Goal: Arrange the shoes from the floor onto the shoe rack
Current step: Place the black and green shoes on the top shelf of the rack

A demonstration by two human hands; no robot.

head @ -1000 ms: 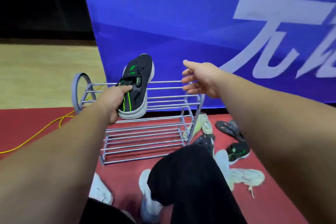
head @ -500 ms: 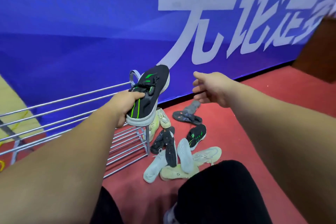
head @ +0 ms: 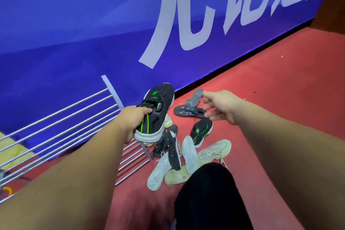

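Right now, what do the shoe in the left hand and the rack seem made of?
Black shoe, held by the left hand: upper looks like matte knit fabric, with woven-looking texture and green stripes; the pale sole is probably foam or rubber. Shoe rack: likely metal tubing, silver-grey with a soft sheen along the bars.

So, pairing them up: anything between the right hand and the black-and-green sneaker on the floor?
Nothing visible: the black-and-green mesh sneaker lies top-exposed on the red floor, near the right hand.
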